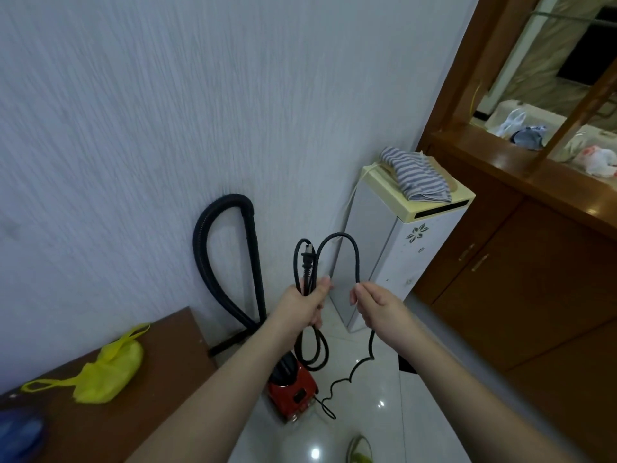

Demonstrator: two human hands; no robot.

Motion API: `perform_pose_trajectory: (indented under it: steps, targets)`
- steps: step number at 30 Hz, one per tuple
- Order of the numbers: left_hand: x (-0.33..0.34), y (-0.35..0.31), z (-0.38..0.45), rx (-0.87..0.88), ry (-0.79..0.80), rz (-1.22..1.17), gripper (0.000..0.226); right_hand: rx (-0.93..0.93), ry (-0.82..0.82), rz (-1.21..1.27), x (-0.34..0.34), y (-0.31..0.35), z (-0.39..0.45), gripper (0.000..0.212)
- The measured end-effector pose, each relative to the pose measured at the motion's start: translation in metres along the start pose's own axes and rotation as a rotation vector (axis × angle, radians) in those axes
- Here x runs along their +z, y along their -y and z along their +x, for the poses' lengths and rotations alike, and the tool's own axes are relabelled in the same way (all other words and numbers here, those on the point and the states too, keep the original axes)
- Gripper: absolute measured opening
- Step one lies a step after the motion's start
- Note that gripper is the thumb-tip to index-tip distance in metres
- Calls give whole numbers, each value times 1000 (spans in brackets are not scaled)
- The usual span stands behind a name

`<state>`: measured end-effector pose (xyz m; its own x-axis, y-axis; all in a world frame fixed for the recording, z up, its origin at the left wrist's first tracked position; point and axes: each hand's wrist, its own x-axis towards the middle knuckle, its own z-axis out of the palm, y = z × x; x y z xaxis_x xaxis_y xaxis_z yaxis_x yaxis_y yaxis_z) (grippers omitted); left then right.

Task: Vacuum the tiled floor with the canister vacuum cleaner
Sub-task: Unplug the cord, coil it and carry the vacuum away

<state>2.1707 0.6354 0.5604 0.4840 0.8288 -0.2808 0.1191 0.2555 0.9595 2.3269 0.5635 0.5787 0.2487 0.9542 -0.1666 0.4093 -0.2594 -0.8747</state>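
The canister vacuum cleaner [292, 389] looks light; its power cord [354, 259] is limp, so I hold it with my left hand [309, 300] gripping the coils and my right hand [377, 304] pinching one strand.

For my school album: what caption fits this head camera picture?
Two hands hold the black cord above the red vacuum.
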Motion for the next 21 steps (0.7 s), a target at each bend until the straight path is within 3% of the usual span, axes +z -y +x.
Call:
perform_pose_trajectory:
  steps: [4,8,13,17,21]
  targets:
    - [11,1,-1,18,53,68,30,-27,21,-56,6,14,-1,39]
    - [19,-2,2,23,72,12,41,-6,41,91,11,26,3,39]
    - [15,-8,9,26,95,-106,38,-72,132,-110,17,33,8,33]
    - [5,-12,13,-13,-4,-234,39,-123,176,-173,24,29,10,17]
    - [-12,-16,22,26,-88,-312,43,-36,81,38,28,11,4,37]
